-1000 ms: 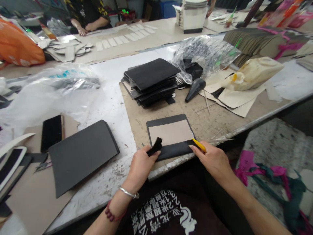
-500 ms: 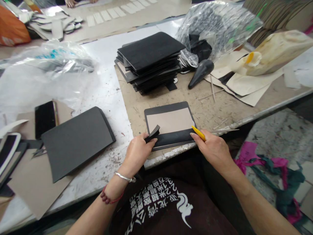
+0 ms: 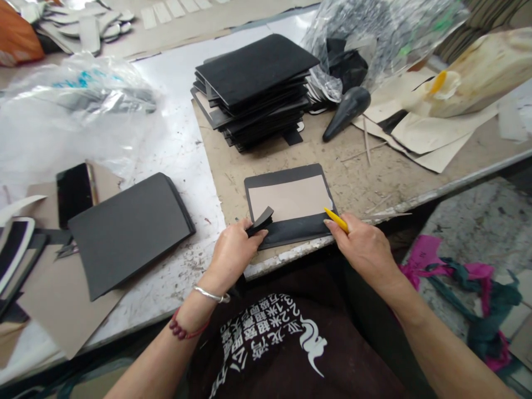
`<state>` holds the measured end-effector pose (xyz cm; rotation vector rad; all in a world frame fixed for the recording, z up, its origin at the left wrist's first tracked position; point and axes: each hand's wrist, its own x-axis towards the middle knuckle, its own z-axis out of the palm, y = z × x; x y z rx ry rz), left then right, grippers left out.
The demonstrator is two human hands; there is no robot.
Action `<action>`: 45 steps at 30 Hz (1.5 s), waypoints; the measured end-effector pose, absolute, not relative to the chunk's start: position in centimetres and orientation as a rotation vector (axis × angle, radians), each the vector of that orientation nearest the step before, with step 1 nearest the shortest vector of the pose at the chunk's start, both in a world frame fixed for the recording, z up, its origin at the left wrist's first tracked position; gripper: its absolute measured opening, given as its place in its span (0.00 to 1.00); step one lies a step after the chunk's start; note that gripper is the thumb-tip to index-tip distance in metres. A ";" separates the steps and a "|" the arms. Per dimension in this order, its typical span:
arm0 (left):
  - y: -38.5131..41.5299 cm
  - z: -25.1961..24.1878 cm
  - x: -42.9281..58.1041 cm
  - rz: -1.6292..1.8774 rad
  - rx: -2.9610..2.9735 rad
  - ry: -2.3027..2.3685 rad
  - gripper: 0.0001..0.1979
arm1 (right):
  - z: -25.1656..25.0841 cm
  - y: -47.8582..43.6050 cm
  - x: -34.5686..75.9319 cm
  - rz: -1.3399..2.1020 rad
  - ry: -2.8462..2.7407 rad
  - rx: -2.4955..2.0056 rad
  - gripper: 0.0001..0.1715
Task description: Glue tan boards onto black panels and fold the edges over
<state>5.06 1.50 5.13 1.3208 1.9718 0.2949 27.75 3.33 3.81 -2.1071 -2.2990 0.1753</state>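
Note:
A black panel [image 3: 282, 178] with a beige board [image 3: 286, 199] on its face lies at the table's front edge. Along its near side a black band [image 3: 295, 230] overlaps the board. My left hand [image 3: 236, 246] pinches the panel's near left corner, and a short dark strip [image 3: 262, 220] sticks up from between its thumb and fingers. In my right hand [image 3: 366, 244] is a yellow pointed tool [image 3: 337, 220], its tip toward the board's right end. The right thumb touches the panel's near right corner; the other right fingers are curled and partly hidden.
A tall stack of black panels [image 3: 257, 72] stands behind the work, with a dark teardrop-shaped tool [image 3: 347, 113] beside it. More dark sheets [image 3: 133, 233] and a phone [image 3: 75, 194] lie left. At right rests a yellowed plastic container [image 3: 486, 72]; clear plastic bags [image 3: 75, 116] lie further back.
The view has tilted down slightly, so the table's things sit higher. A pale line along the panel's near edge no longer shows. Both hands keep nearly the same hold.

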 end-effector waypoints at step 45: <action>1.3 5.0 5.3 0.196 1.384 2.056 0.09 | 4.5 3.3 27.2 0.293 -2.267 -2.265 0.16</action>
